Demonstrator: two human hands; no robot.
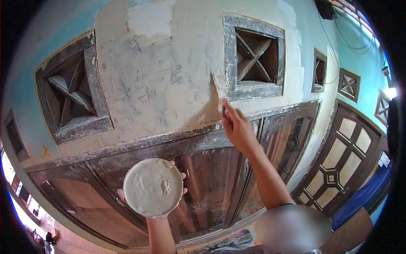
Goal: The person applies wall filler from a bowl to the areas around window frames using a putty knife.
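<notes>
My left hand (184,178) holds up a round tub of pale, creamy putty (152,186) from beneath; only some fingers show at its sides. Closed around the handle of a putty knife (219,88), my right hand (239,128) is raised to the wall (169,80). The blade meets the plaster just left of a square wooden vent frame (253,57) with an X-shaped brace. Around the blade the wall is beige with grey smears and trowel marks, and a whiter patch (150,19) lies higher up.
Another braced vent (74,89) is set in the wall at left. A weathered wooden ledge (169,144) runs below, above dark glazed panels (207,182). At right stand a panelled door (342,161) and a blue cloth (363,190). Wires (330,46) hang at upper right.
</notes>
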